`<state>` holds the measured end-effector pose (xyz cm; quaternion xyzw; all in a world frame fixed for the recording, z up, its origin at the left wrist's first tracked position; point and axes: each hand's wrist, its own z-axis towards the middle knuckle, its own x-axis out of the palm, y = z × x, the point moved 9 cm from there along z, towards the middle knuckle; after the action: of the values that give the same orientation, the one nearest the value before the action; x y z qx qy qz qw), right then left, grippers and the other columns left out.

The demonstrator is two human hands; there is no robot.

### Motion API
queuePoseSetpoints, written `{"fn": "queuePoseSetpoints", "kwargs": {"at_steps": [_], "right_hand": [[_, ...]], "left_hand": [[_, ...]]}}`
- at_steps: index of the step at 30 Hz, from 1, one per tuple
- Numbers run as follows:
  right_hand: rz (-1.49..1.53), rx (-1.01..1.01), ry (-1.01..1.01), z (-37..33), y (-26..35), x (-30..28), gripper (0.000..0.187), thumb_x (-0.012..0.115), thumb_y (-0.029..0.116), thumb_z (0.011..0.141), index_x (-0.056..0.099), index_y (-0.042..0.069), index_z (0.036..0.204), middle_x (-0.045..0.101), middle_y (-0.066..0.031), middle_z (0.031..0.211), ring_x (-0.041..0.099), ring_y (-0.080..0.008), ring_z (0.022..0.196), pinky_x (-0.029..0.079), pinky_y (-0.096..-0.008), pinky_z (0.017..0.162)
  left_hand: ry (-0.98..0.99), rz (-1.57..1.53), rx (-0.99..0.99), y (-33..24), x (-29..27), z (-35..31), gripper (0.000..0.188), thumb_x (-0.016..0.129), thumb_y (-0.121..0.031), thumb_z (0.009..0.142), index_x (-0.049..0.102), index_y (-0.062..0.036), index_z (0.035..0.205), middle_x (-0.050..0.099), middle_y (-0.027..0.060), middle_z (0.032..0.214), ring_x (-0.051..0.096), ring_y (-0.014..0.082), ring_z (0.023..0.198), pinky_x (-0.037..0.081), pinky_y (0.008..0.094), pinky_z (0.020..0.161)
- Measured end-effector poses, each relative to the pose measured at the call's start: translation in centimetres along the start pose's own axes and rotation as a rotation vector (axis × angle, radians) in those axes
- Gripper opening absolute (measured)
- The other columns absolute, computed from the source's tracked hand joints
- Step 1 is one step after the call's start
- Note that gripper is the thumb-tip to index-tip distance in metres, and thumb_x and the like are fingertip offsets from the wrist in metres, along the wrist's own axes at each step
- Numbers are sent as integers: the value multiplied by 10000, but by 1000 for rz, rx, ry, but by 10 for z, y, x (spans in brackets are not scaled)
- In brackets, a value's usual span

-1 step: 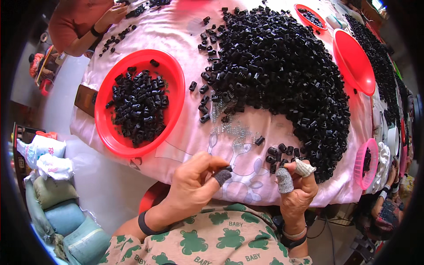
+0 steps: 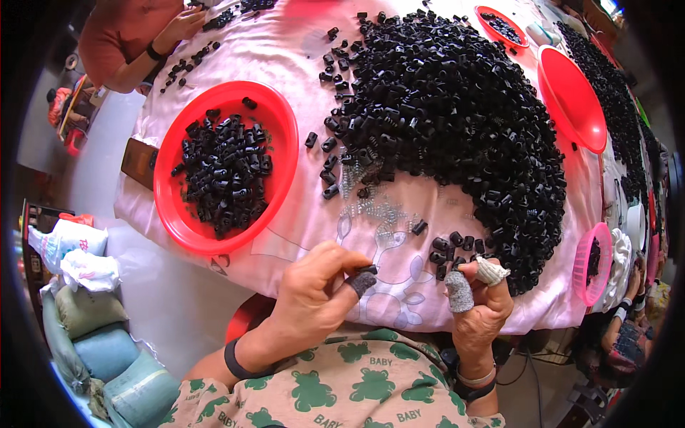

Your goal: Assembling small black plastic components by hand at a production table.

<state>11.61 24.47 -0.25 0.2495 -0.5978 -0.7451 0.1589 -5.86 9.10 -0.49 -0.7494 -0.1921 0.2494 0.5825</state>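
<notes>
Barely a stir since that last look: the left hand (image 2: 314, 285) has slid just a touch up and to the right, while the right hand (image 2: 484, 314) hasn't budged. And look at that left pinch, closed tight, thumb and finger clamped on 1 small black piece (image 2: 367, 269) above the table edge! Over on the right, the fingers are curled close beside a little cluster of black tubes (image 2: 457, 242); whether they've got hold of 1, I can't tell from here. Behind them lie loose springs (image 2: 382, 217), spread on the pink cloth (image 2: 314, 228). So how far along? Early going, I'd judge: the red basin (image 2: 283, 171) on the left has a decent load, but the big black heap (image 2: 442, 107) dwarfs it. Whether the basin's pieces are finished, I can't make out; plenty seems left.
</notes>
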Motion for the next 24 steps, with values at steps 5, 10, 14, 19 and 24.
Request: {"fn": "queuePoseSetpoints", "kwargs": {"at_steps": [5,10,14,19,24], "right_hand": [[-21,0,-8,0,0,-6,219,725,17,805,618,35,996,594,10,910,581,-71,753,540,-207,626],[66,129,-44,2,-2,-10,220,736,-12,777,625,26,963,557,0,890,578,-83,755,499,-212,653],[3,113,29,1,-4,-4,240,763,-25,732,635,30,928,531,-6,830,549,-83,697,457,-215,642],[-98,-17,132,7,20,9,244,787,-2,708,644,39,902,535,-9,764,538,-80,652,449,-212,588],[-155,40,226,1,24,28,205,766,-14,720,635,27,872,511,-3,819,510,-93,720,427,-218,649]], "left_hand": [[-59,353,244,-27,0,7,243,606,107,763,649,11,982,515,3,789,475,53,647,362,221,542],[-58,111,83,-1,-10,7,192,608,91,827,626,26,1007,531,5,866,514,51,757,412,186,676],[-73,-4,75,-1,-13,9,151,640,30,851,620,20,1001,569,5,872,525,38,723,422,173,634],[-72,-388,-125,12,-16,0,181,636,1,861,613,14,1040,619,16,891,492,12,666,389,153,540],[-31,-447,-64,23,-11,-11,187,618,-74,891,583,-3,1060,646,92,962,553,46,663,468,160,521]]}}
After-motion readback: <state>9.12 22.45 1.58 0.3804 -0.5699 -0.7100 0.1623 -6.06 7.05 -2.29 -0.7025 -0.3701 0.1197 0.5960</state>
